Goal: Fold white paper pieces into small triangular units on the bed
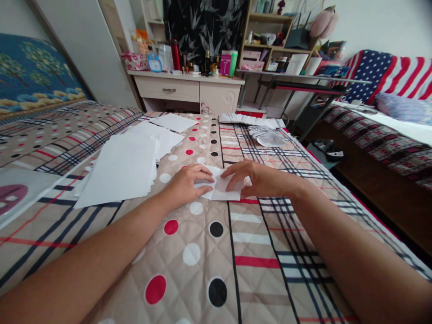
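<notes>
A small creased sheet of white paper (pixel 224 191) lies on the patterned bedspread, with a fold line down its middle and its left part slightly raised. My left hand (pixel 189 182) rests at its left side, the fingers reaching over the paper and the thumb apart from them near the front edge. Over the right half is my right hand (pixel 249 177), its fingers spread and bent with the tips on or just above the paper. Part of the sheet is hidden beneath both hands. To the left lies a loose stack of larger white sheets (pixel 118 166).
Beyond my right hand lie a fanned pile of folded white papers (pixel 266 136) and a long row of folded papers (pixel 251 119). A plastic bag (pixel 23 191) is at the left. A cream dresser (pixel 185 90) and a desk (pixel 303 77) stand past the bed's far edge.
</notes>
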Motion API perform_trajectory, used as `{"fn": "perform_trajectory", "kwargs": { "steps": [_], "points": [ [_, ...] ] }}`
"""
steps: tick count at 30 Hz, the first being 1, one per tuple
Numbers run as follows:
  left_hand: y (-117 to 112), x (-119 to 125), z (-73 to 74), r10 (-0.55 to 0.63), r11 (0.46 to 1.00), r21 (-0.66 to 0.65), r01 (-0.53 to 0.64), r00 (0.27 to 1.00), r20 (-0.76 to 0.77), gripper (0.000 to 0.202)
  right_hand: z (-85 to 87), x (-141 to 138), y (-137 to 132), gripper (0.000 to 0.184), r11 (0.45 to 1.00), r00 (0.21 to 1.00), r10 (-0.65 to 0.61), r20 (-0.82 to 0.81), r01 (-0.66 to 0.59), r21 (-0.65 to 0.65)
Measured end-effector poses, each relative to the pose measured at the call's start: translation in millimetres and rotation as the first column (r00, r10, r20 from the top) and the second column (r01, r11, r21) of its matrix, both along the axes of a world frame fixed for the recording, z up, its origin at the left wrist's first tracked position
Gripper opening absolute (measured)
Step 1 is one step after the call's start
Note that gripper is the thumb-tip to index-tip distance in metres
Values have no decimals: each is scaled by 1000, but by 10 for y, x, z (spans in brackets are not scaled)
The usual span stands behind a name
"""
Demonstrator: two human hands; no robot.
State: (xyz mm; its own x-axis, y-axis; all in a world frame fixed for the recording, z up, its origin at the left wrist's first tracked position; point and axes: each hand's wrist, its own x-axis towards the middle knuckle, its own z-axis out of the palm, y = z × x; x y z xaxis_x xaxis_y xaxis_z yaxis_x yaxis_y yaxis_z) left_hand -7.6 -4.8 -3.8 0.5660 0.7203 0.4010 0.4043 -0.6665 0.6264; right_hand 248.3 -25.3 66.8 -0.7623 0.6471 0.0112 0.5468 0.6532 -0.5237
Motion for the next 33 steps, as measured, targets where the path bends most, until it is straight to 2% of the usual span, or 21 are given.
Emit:
{"fn": "perform_trajectory", "kwargs": {
  "steps": [5, 9, 11, 14, 16, 19, 21, 25, 28, 33],
  "points": [
    [-40, 10, 38, -80, 986, -140, 89, 994, 68, 14, -70, -8, 13, 20, 984, 990, 22, -137, -46, -173],
    [-76, -7, 65, -70, 978, -195, 75, 997, 35, 12, -208, 41, 97, 19, 966, 961, 10, -275, -79, -244],
    [-116, -30, 54, -55, 990, -132, 56, 998, 10, 13, -254, 59, 132, 23, 955, 957, -1, -291, -86, -285],
    [-254, -64, 23, -58, 990, 120, 68, 995, -83, 25, -287, 55, 151, 33, 939, 955, -38, -294, -66, -337],
    [-395, -74, 9, -51, 937, 330, 115, 979, -196, 36, -311, 34, 147, 39, 928, 948, -109, -299, -11, -373],
    [-602, -72, 4, 3, 860, 492, 135, 963, -269, 40, -365, -10, 132, 38, 914, 919, -233, -317, 95, -395],
    [-693, -69, 5, 27, 860, 496, 121, 959, -281, 40, -401, -43, 119, 33, 916, 907, -277, -317, 151, -371],
    [-753, -78, 1, 21, 885, 458, 81, 977, -213, 38, -451, -115, 96, 21, 922, 877, -353, -327, 266, -283],
    [-762, -87, 7, 17, 892, 448, 67, 983, -181, 35, -478, -164, 83, 14, 896, 837, -435, -332, 364, -256],
    [-772, -73, 58, 16, 903, 425, 59, 985, -171, 36, -522, -219, 56, 13, 860, 797, -508, -329, 442, -255]
  ]
}}
